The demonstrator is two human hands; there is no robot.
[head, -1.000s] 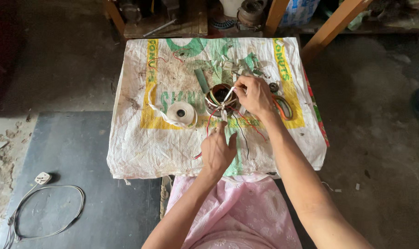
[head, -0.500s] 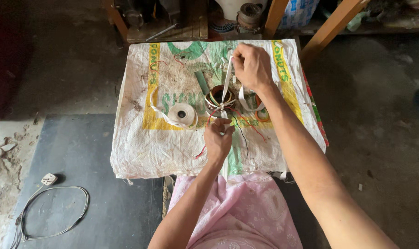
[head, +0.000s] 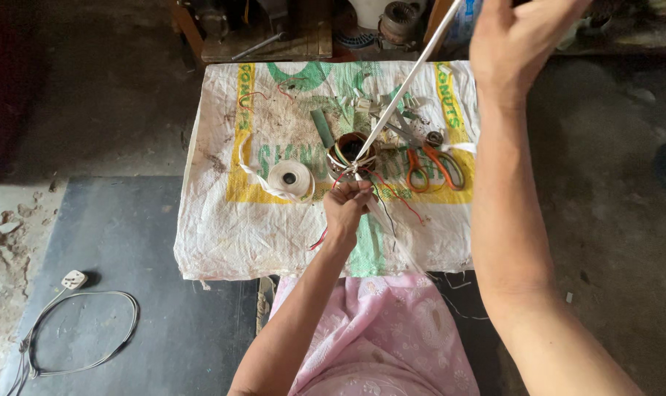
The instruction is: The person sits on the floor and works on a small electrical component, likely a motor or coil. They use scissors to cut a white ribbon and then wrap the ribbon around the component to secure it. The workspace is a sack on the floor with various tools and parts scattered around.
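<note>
At centre frame the round wire coil [head: 350, 152] sits on the sack-covered surface [head: 216, 220], partly bound. White tape [head: 410, 77] runs taut from it to the raised right hand [head: 520, 44], clenched on it. Left hand [head: 345, 207] pinches the coil's edge. Tape roll [head: 290, 178] and orange scissors [head: 432, 167] lie beside.

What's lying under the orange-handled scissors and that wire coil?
A printed white woven sack lies under the orange-handled scissors and wire coil. The sack hides whatever surface supports it.
</note>
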